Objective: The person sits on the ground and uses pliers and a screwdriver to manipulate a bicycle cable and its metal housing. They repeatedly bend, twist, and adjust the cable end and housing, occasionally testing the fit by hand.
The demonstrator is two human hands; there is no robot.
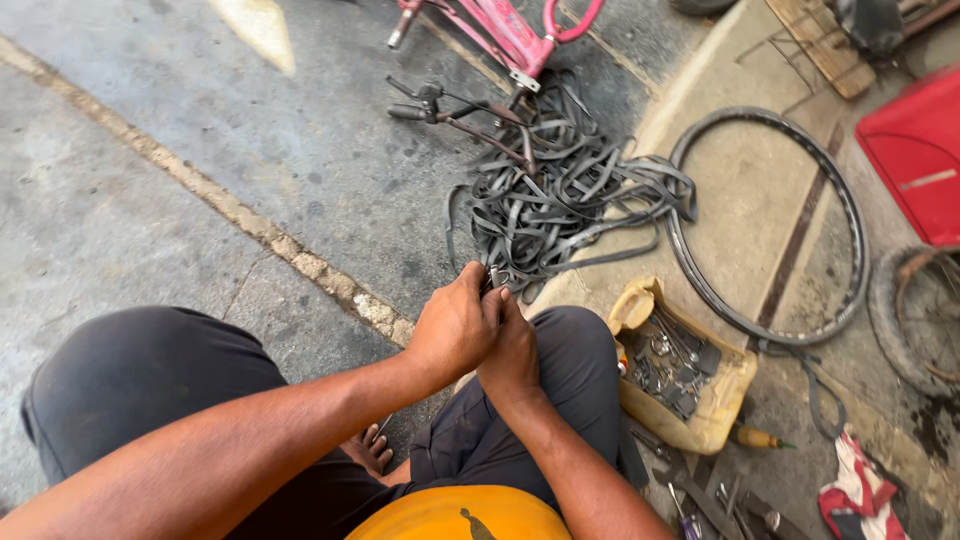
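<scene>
Two hands meet above the right knee, close in front of the seated person. Left hand is curled into a fist around a small dark piece at the near end of the rubber strips; what exactly sits inside the fist is hidden. Right hand presses against the left from below, fingers folded under; I cannot tell whether it grips the same piece or only braces it. Judged: hands are stacked tight so that one steadies while the other pulls or twists.

Strips trail from the fists forward to a tangled heap on the ground, just ahead of the knees. The heap lies within arm's reach, likely so a length can be drawn without getting up.

Right of the knee, touching or nearly touching it, sits a cut-open yellow jug serving as a tray for spanners and small metal parts. Loose tools lie on the ground beside it, near a striped rag.

Beyond the jug, a bare tyre lies flat on the pale concrete, its left edge touching the heap. A wheel shows partly at the right edge. Farthest: handlebars at the heap's far side, pink frame above them, red panel at far right.
</scene>
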